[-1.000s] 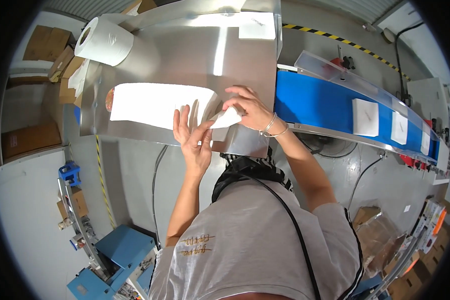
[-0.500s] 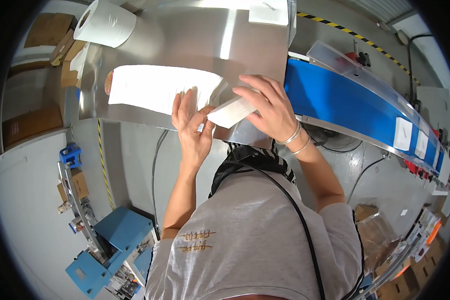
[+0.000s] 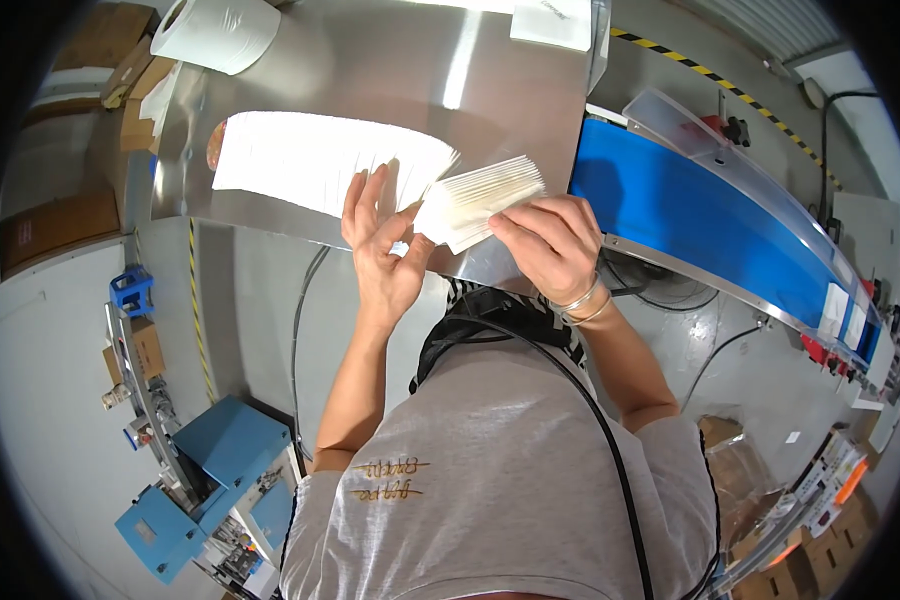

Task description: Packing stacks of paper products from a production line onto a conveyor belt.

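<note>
A small fanned stack of white sheets is held between my two hands above the metal table's near edge. My left hand pinches its left end between thumb and forefinger, with the other fingers reaching up against a long white row of sheets. At the stack's lower right, the fingertips of my right hand close on the sheets' edges. The long row lies on its side across the table, its right end leaning over near my left fingers. Whether the sheets are folded I cannot tell.
The shiny metal table carries a big white roll at far left and a white stack at far right. A blue conveyor belt adjoins on the right, white pieces on it. Cables hang below.
My right hand has closed from spread fingers onto the stack's lower right. The stack has fanned out, its edges now showing. The white pieces on the belt have moved farther away to the right.
</note>
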A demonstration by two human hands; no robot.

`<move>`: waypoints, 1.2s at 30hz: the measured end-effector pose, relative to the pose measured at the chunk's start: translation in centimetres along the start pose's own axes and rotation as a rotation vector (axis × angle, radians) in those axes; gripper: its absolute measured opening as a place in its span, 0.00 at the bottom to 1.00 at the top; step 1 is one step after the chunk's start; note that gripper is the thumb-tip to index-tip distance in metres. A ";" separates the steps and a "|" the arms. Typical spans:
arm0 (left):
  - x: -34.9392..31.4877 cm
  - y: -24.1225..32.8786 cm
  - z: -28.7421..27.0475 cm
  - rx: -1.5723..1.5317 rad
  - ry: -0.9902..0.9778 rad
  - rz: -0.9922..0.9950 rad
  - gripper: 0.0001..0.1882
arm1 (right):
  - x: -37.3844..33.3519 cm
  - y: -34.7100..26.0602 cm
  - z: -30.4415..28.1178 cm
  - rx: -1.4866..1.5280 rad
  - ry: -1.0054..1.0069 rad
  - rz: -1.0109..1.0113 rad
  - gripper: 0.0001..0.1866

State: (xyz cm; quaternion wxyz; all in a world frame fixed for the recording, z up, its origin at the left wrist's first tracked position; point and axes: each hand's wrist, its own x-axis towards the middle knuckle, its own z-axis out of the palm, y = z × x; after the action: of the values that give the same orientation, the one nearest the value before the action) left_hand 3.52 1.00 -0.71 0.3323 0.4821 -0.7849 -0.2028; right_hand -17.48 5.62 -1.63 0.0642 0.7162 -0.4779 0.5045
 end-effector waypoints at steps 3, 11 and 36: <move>0.0 -0.1 0.0 -0.007 -0.006 -0.009 0.15 | -0.1 0.1 0.2 0.011 0.001 -0.005 0.12; 0.0 0.1 -0.3 -0.020 -0.016 -0.035 0.14 | 0.0 -0.1 0.6 -0.014 0.034 0.005 0.08; 0.4 0.2 0.9 0.299 0.073 0.099 0.19 | -8.9 13.8 -7.1 -0.189 -0.050 1.039 0.22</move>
State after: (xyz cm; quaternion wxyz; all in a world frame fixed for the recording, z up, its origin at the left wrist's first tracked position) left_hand 2.61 0.69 -1.11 0.2947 0.4941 -0.8165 -0.0493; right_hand -32.83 7.84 -10.54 -0.1414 0.3879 -0.8148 0.4070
